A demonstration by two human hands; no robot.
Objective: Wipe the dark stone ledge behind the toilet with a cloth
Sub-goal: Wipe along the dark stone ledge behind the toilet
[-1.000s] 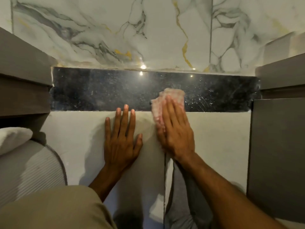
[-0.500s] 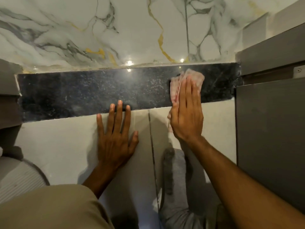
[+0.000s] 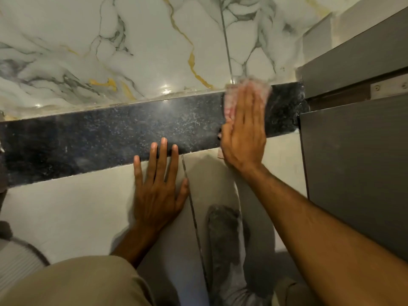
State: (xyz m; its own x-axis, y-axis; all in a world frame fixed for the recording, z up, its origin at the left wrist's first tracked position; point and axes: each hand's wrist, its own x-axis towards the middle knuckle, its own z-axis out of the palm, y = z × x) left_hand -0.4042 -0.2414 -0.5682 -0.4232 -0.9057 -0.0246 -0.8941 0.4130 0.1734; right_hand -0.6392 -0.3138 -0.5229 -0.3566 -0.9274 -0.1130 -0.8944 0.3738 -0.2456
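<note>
The dark speckled stone ledge [image 3: 99,142] runs across the view below the marble wall. My right hand [image 3: 244,133] lies flat on a pink cloth [image 3: 229,107], pressing it onto the right part of the ledge; the cloth's far edge reaches the wall joint. My left hand [image 3: 157,188] rests flat with fingers spread on the pale tile front below the ledge, its fingertips overlapping the ledge's front edge. Most of the cloth is hidden under my right palm.
White marble wall [image 3: 143,47] with grey and gold veins rises behind the ledge. A grey cabinet [image 3: 357,164] closes off the ledge's right end. A ribbed white toilet part [image 3: 15,263] shows at lower left. My beige-clad knee [image 3: 75,283] fills the bottom.
My right hand has slid the cloth rightward along the ledge and further back toward the wall. My left hand has stayed planted on the tile front.
</note>
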